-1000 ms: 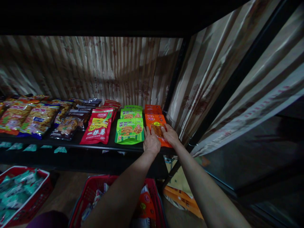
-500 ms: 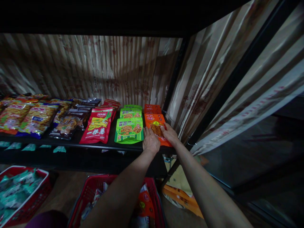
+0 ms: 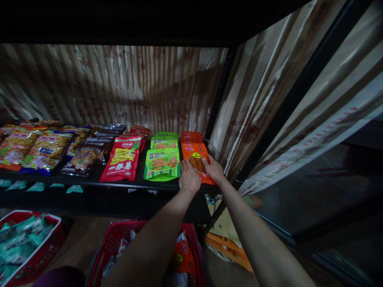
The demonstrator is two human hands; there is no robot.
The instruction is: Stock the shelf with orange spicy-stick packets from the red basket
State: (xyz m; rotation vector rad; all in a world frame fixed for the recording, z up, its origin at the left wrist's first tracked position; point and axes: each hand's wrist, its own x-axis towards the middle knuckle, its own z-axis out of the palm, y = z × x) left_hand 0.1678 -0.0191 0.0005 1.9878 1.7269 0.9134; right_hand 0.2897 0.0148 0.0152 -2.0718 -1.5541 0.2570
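Note:
An orange snack packet (image 3: 195, 152) lies face up at the front of the dark shelf, at its right end. My left hand (image 3: 189, 176) is on the packet's left edge, and my right hand (image 3: 214, 169) grips its right edge. Both sets of fingers are partly hidden under or behind the hands. More orange packets (image 3: 191, 136) lie in a row behind it. Just left of my left hand is a green snack packet (image 3: 162, 164), the front one of its own row.
Further left on the shelf (image 3: 89, 182) are a red packet (image 3: 122, 158), brown biscuit packets (image 3: 80, 156) and noodle-like snack bags (image 3: 49, 149). Below stand a red basket (image 3: 112, 235) with mixed packets and another basket (image 3: 56, 235) with teal packets. A black post (image 3: 254, 155) and curtain (image 3: 269, 79) bound the right side.
Almost nothing differs. Both hands stay at the sides of the orange packet, and the view has shifted very slightly.

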